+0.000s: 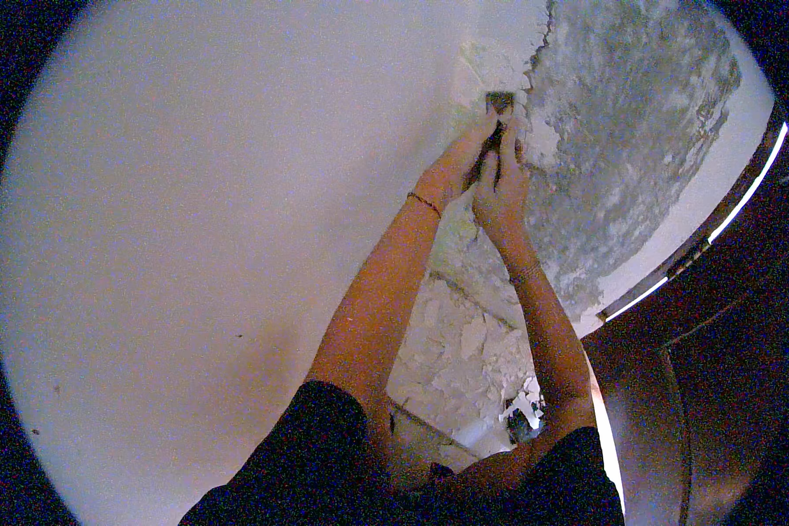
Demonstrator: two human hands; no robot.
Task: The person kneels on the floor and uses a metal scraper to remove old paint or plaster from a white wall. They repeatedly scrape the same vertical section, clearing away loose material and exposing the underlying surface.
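Observation:
Both my arms reach up the wall to a small square recess (500,100), which is dark inside. My left hand (459,158) has its fingers at the lower edge of this recess; what they pinch is too small and blurred to tell. Just below and to the right, my right hand (505,187) is closed around a dark hand tool (496,141). Two dark prongs like plier handles show between the hands, with the tool's upper end close to the recess. My fingers partly hide the tool.
Left of my arms spreads a smooth pale wall (204,197). Rough grey bare plaster (631,131) with a cracked, flaking edge lies right of the recess. Below are loose plaster flakes (460,342) and a black-and-white object (525,421). A dark brown panel (697,381) stands at right.

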